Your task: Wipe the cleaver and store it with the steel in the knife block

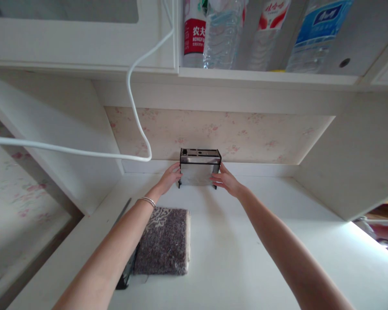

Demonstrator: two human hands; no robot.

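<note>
- A knife block point(199, 167) with a black frame, slotted top and shiny metal front stands upright at the back of the white desk point(245, 258), touching or just in front of the floral wallpaper point(245, 133).
- The left hand point(170, 176) lies against the block's left end, fingers curled around the edge; the right hand point(226, 180) mirrors it on the right end, fingers together and flat against the side.
- A silver bangle point(148, 201) sits on the left wrist.
- The block looks rigid and fairly light, its slots showing no handles; the polished front is likely slippery, so the black end frames, where both hands already sit, seem the surest hold.
- Nearer the camera a grey patterned mat point(164, 241) lies on the desk, and a white cable point(132, 94) hangs from above.
- Water bottles point(223, 34) stand on the shelf overhead.
</note>
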